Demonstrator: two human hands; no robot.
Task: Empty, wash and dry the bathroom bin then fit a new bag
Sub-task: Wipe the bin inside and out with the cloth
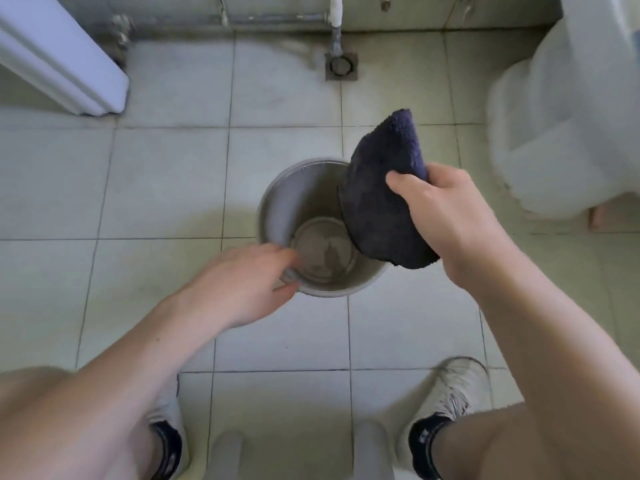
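Observation:
A round grey bin (294, 199) stands upright on the tiled floor, seen from above, with no bag in it and its bottom bare. My left hand (242, 285) grips the bin's near-left rim, fingers curled over the edge. My right hand (446, 216) holds a dark blue fluffy cloth (381, 195) over the bin's right side. The cloth's lower part hangs across the right rim and hides that part of the wall; its top corner sticks up above the bin.
A floor drain (341, 65) with a pipe (335, 26) lies at the back. A white toilet (568, 109) fills the right side. A white door or panel (59, 60) stands at the back left. My shoes (457, 389) stand near the bottom edge.

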